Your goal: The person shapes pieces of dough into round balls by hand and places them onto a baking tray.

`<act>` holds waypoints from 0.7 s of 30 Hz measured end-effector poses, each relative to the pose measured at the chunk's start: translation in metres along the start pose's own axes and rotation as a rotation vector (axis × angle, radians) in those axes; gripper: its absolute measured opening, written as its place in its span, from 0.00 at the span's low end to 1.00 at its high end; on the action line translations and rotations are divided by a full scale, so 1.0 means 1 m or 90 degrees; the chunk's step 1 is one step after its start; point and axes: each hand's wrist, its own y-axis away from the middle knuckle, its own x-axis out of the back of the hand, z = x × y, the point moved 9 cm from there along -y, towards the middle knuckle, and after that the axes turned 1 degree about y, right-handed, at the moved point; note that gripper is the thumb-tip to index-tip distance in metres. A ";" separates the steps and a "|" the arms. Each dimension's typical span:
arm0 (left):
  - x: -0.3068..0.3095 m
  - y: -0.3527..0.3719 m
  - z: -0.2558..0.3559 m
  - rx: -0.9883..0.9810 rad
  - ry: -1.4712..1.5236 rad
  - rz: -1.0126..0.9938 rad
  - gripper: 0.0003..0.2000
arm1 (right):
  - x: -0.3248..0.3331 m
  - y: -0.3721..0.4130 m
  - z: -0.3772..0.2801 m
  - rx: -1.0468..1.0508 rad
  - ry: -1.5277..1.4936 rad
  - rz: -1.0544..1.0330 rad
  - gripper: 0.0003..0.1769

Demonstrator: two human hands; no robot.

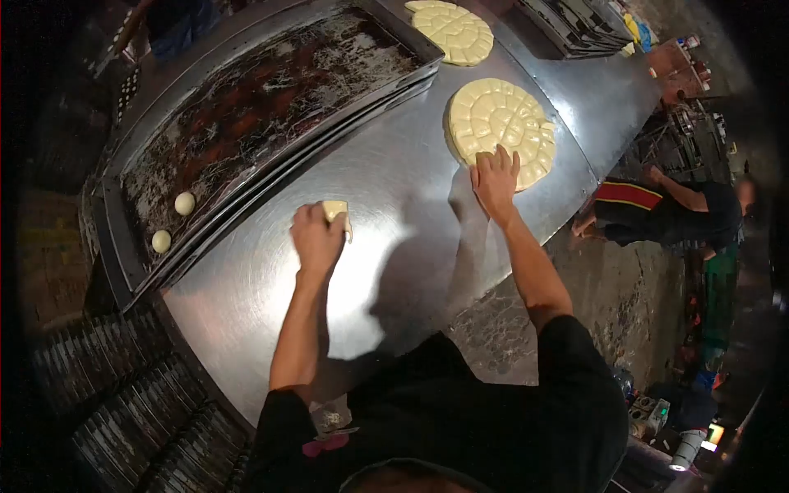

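My left hand is closed around a small piece of pale dough, low over the steel table; part of the piece shows past the fingertips. To the right lies a flat dough round, scored into many portions. At its near edge, my right hand has its fingers bent over the dough, gripping the rim; what lies under the fingers is hidden. Behind it is a second scored dough round. Two dough balls, one dough ball and another dough ball, sit in the dark baking tray.
The worn baking tray tops a stack at the left of the steel table. More dark trays are stacked at the far right. Ridged metal pans stand at lower left. Another person is beyond the table's right edge.
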 end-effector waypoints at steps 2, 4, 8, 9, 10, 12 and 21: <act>-0.007 0.002 0.007 -0.099 0.065 0.081 0.13 | -0.015 -0.008 0.010 -0.038 -0.061 -0.019 0.11; -0.014 0.011 -0.006 0.131 0.284 -0.108 0.12 | -0.007 -0.001 0.005 -0.065 -0.123 -0.050 0.10; 0.054 0.109 -0.050 0.211 0.545 0.006 0.14 | 0.005 0.051 -0.059 -0.215 -0.535 -0.301 0.12; 0.074 0.143 -0.066 0.250 0.598 -0.011 0.14 | 0.026 0.067 -0.103 -0.256 -0.744 -0.387 0.12; 0.096 0.176 -0.080 0.287 0.655 -0.030 0.14 | 0.043 0.088 -0.145 -0.311 -0.944 -0.476 0.12; 0.118 0.229 -0.111 0.325 0.500 -0.105 0.12 | 0.073 0.109 -0.206 -0.141 -0.973 -0.517 0.11; 0.109 0.277 -0.145 -0.185 -0.070 -0.059 0.07 | 0.085 0.165 -0.289 0.511 -0.631 -0.349 0.10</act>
